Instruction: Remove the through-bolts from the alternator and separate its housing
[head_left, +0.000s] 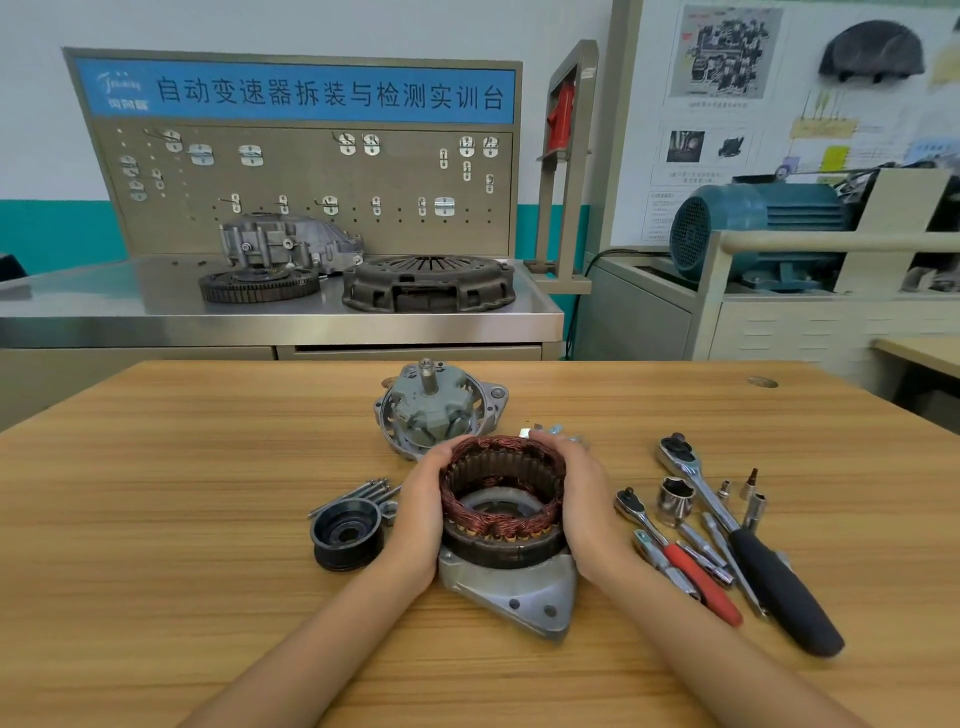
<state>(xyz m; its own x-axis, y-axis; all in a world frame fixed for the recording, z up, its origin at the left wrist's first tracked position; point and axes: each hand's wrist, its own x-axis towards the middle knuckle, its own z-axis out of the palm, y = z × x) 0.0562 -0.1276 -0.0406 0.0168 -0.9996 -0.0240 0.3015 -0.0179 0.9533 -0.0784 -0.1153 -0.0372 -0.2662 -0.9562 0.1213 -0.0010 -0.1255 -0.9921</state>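
Alternator is already split. Stator (501, 493), a ring with copper windings, sits in the rear housing half (519, 592) on the wooden counter (156, 519), dead centre and close to the camera. Left hand (415, 512) cups the stator's left side, right hand (589, 506) cups the right side; fingers of both curl round the far rim of the windings, palms against the laminated core. The other housing half with rotor (439, 410), shaft up, stands just behind the hands, apart from the stator. Through-bolts (358, 491) lie in a bundle left of the left hand, beside the black pulley (347, 540). Right of the right hand: large ratchet with black handle (748, 545), small red-handled ratchet (675, 551), a big socket (675, 499), extensions and small bits. Hard to make out: small shiny parts behind the right hand's fingertips, partly covered; fingertips themselves hidden behind the stator rim; the contact between stator and housing is blocked by both palms.
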